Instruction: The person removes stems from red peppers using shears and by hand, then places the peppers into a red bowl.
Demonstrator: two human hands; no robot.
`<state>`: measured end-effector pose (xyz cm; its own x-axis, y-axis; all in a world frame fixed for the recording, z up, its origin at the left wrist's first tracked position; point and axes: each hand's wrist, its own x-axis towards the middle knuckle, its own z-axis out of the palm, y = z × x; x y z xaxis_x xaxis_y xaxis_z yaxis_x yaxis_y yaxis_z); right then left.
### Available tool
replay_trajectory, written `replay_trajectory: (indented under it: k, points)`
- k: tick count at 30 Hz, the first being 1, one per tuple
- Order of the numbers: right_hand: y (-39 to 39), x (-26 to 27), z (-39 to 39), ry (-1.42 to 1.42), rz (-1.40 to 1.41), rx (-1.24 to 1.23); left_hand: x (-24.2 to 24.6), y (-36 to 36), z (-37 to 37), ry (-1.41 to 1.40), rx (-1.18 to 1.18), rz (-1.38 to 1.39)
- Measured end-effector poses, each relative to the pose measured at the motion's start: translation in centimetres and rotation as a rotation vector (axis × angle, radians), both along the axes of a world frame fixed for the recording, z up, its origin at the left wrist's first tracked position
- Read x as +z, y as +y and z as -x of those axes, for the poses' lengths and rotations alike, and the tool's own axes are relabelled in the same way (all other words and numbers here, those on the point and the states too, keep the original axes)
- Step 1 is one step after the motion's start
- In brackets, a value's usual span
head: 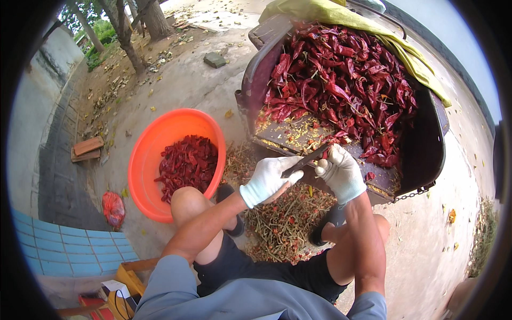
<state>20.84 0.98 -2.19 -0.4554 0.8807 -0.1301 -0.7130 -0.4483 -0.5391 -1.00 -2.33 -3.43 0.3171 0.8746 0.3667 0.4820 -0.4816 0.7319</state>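
Both my hands wear white knit gloves and meet over the front edge of a metal cart bed [296,132]. My left hand [273,178] grips a dark, narrow cutting tool [306,160], perhaps scissors; its tip reaches to my right fingers. My right hand [343,174] pinches a dried red chili pepper [325,153], mostly hidden by the glove, against that tip. Beyond the hands, a large heap of dried red chili peppers [340,80] fills much of the cart bed, with yellow seeds scattered on its floor. To the left, an orange plastic basin [138,172] holds red chili pieces [190,162].
Between my feet lies a pile of cut stems [280,224]. A yellow-green woven sack [416,60] drapes over the cart's far rim, and a chain [414,193] hangs at its right corner. Bricks [88,148], a red plastic bag [113,210] and a stone [215,60] sit on the ground.
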Motion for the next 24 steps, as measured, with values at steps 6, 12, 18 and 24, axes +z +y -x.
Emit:
replay_trajectory:
  k: [6,12,18,24]
  points:
    - [0.4,-1.3,1.3,-0.212,0.016,-0.207,3.6,0.6,-0.8,-0.820,-0.036,0.611]
    - [-0.3,0.6,0.7,-0.566,-0.108,-0.344,4.5,3.6,1.6,0.431,0.217,0.233]
    - [-0.2,0.7,0.3,-0.649,-0.152,-0.359,1.4,8.5,1.1,0.852,0.236,0.036]
    - [-0.2,0.5,0.3,-0.658,-0.082,-0.301,-0.1,10.9,-0.1,0.866,0.224,-0.089]
